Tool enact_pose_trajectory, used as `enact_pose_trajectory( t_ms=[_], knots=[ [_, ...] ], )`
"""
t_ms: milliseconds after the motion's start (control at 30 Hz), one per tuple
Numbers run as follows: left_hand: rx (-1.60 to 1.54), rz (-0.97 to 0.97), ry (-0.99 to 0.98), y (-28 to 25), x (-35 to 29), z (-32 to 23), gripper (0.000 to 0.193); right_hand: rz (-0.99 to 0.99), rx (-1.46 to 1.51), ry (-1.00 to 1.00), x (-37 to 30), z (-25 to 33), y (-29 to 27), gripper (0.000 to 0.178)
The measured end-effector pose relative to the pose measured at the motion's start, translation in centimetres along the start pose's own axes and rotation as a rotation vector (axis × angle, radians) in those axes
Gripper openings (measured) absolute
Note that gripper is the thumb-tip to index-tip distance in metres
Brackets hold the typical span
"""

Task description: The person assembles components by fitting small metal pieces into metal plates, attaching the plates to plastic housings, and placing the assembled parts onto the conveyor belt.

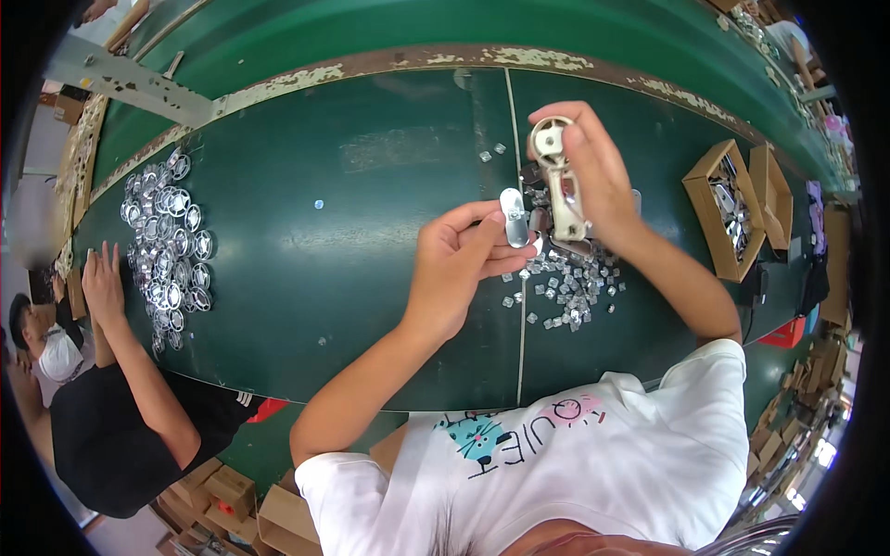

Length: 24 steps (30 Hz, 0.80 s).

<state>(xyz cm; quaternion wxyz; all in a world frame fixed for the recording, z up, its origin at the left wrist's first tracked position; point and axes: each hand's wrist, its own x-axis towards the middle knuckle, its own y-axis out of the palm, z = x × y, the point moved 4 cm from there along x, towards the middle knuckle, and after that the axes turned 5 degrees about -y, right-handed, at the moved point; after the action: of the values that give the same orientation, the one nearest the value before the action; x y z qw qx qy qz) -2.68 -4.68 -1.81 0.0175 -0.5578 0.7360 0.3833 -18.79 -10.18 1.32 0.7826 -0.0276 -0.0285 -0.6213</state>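
item: our white printed shirt [593, 435], at the table's near edge. item: small clear pieces [577, 295], heaped loosely on the green table [371, 269], right of our left hand [443, 273]. that hand is pinched, thumb against fingers, on a silvery oval plate [514, 227], held above the tabletop at the heap's left side. item: our right hand [604, 176], closed around a cream-coloured tool [565, 206], its wheel-like end uppermost, just right of the plate. farther out, we count one cardboard box [702, 222] of metallic parts at right; at left, piled shiny rings [171, 232], then a co-worker's hand [104, 283].
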Motion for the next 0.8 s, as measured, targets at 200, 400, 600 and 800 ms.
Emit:
enact_pose_trajectory(
  t_ms=[200, 400, 600, 800],
  knots=[
    [0.02, 0.056, -0.07, 0.6, -0.2, 0.5, 0.029, 0.117, 0.017, -0.258, -0.5, -0.9, 2.3, 0.034],
    [0.047, 0.065, -0.073, 0.9, -0.5, 0.1, 0.032, 0.084, 0.03, -0.249, -0.7, -1.6, 2.7, 0.027],
    [0.008, 0.081, -0.066, 0.6, -0.3, 0.2, 0.032, 0.107, -0.013, -0.18, -0.4, -2.1, 2.7, 0.029],
    [0.031, 0.066, -0.048, 0.5, -0.1, 0.3, 0.028, 0.164, -0.077, -0.131, -0.6, -1.8, 2.4, 0.037]
  ],
)
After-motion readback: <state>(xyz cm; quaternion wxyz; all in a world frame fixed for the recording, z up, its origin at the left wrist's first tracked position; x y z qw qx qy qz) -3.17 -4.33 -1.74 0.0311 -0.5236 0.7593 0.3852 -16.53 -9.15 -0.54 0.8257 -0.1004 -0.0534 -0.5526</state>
